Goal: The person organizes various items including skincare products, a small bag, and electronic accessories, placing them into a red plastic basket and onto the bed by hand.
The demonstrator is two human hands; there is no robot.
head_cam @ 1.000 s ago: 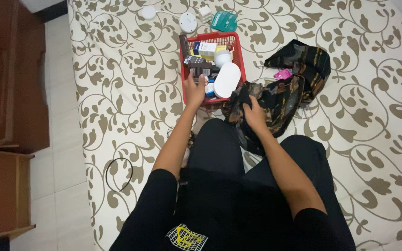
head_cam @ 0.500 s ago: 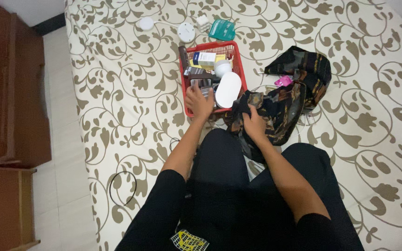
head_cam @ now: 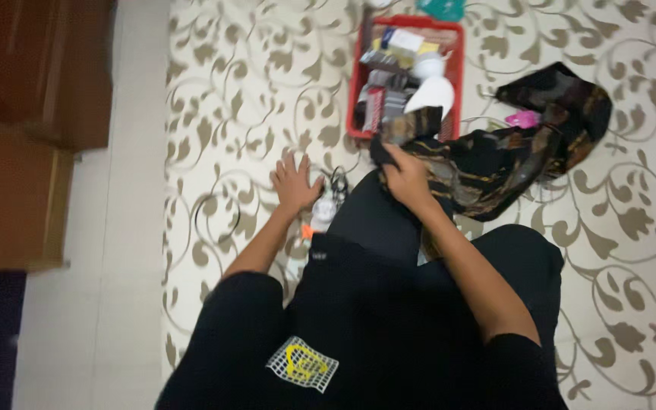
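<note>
Your left hand [head_cam: 295, 182] lies flat on the patterned bedsheet [head_cam: 229, 114], fingers spread apart and holding nothing, on the near left side of the red basket [head_cam: 356, 91]. Just right of that hand, against your black-clad leg [head_cam: 377, 228], sit a few small blurred things: a pale bottle-like item [head_cam: 323, 212] and some dark cord [head_cam: 338, 181]; the blur keeps you from telling them more exactly.

Your right hand [head_cam: 406, 176] is clamped on the near left end of the dark patterned cloth [head_cam: 495, 156], fingers closed into its folds. The cloth runs from your grip to the right and far, across the sheet, and its near left corner rises over the near edge of the basket, covering part of a white oval item [head_cam: 430, 95] inside.

The basket stands far from you, well apart from your left hand, packed with small boxes [head_cam: 404, 39] and containers. A small pink thing [head_cam: 524, 118] lies on the sheet between the basket and the far fold of the cloth. A teal packet [head_cam: 442, 7] shows at the far edge, beyond the basket. On the far left, brown wooden furniture [head_cam: 32, 114] stands on a pale tiled floor [head_cam: 111, 266].
</note>
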